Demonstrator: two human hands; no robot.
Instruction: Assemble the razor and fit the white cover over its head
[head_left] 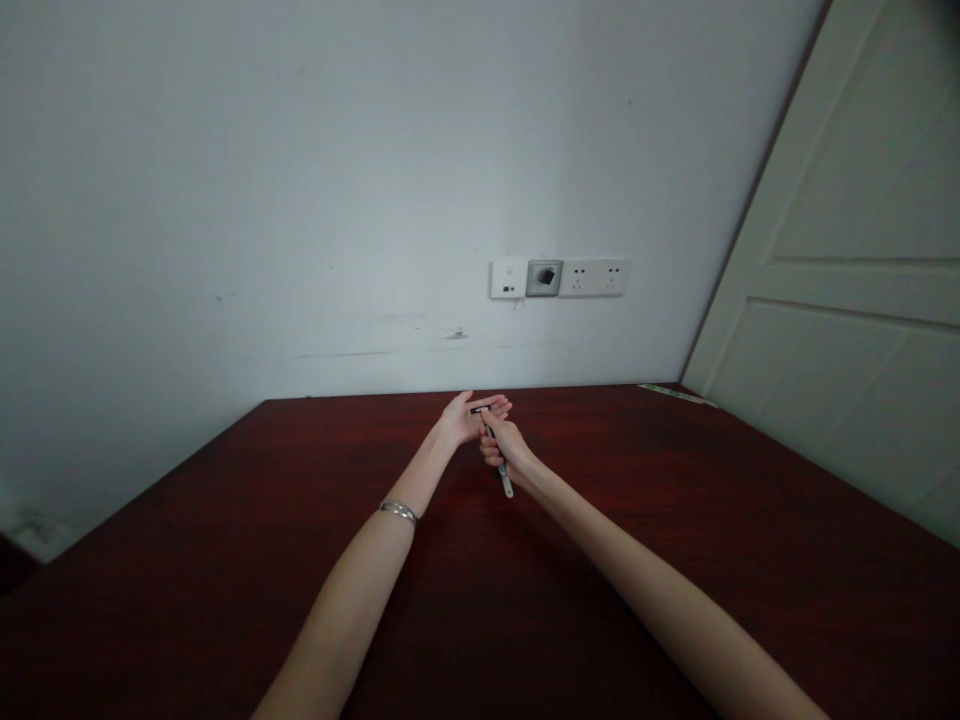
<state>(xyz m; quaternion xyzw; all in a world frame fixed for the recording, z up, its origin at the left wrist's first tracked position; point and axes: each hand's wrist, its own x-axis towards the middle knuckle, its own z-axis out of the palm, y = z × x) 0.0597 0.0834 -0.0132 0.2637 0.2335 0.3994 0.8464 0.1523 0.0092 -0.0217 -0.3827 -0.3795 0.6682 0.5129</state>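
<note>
My right hand is closed around the handle of a small razor, whose pale handle end sticks out below the fist and whose dark head points up. The razor head rests against the palm of my left hand. My left hand is held out palm up with the fingers stretched flat. A silver bracelet circles my left wrist. Both hands hover above the far part of a dark red wooden table.
A white wall stands behind the table, with a strip of sockets and a switch above the hands. A white panelled door rises at the right. A thin pale strip lies at the table's far right corner.
</note>
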